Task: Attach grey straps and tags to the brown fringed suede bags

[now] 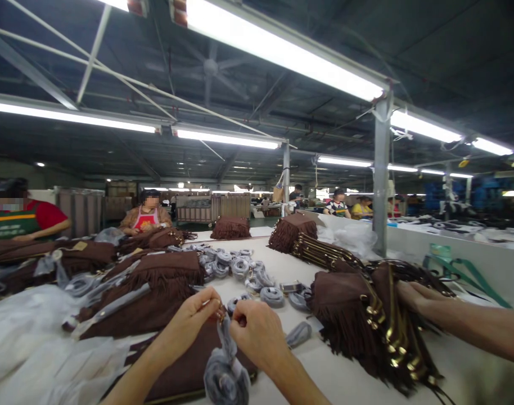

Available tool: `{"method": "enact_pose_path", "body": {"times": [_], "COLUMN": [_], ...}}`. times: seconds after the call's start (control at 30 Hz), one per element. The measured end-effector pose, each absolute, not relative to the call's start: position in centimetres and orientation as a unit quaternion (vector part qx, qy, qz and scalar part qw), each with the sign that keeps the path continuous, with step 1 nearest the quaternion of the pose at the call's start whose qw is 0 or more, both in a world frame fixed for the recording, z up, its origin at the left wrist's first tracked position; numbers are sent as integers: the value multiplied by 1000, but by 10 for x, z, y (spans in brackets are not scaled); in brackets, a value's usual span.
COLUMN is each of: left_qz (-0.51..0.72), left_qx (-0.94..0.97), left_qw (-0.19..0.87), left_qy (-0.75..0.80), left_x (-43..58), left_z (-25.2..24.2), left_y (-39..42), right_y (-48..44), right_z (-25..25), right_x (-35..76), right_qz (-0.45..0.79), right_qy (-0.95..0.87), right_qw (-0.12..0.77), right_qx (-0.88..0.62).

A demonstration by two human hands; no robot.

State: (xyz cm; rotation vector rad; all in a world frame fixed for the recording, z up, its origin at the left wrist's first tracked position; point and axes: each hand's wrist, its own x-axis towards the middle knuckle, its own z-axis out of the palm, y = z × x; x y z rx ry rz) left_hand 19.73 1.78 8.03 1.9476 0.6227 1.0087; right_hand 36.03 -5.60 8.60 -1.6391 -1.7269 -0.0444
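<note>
My left hand (pixel 200 309) is closed in a pinch on a small gold-coloured metal end of a strap. Close beside it, my right hand (pixel 259 332) is closed at the same strap, its fingertips partly hidden. From between them hangs the coiled strap (pixel 226 379), wrapped in greyish clear plastic. Beneath my hands lies a dark brown bag (pixel 183 371) on the table. More brown fringed bags (pixel 166 273) are heaped to the left. Several wrapped strap coils (pixel 271 296) lie just beyond my hands.
At the right, another person's hand (pixel 413 296) touches a stack of brown fringed bags (pixel 341 289) with gold zips. White plastic wrapping (pixel 33 320) covers the near left. A metal post (pixel 381 180) rises by the table's right side. Co-workers (pixel 145 214) sit across the table.
</note>
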Motion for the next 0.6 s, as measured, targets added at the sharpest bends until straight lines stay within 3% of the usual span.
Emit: {"method": "enact_pose_path", "body": {"times": [0.13,0.3,0.47,0.6], "left_qz": [406,413,436,404], "left_qx": [741,696,690,666], "left_qw": [465,515,497,562], "left_qy": [262,282,294,277], "left_x": [202,215,234,237], "left_z": [84,79,73,71], "left_y": [9,1,-3,-8], "right_y": [-48,-43,-48,-48], "right_z": [81,68,56,46], "right_x": [364,367,372,383], "right_qz": [52,299,236,283], "right_qy": [-692,-672,-673,-644], "right_qw": [439,488,521,557], "right_qx": [-570,-470,-469,-441]}}
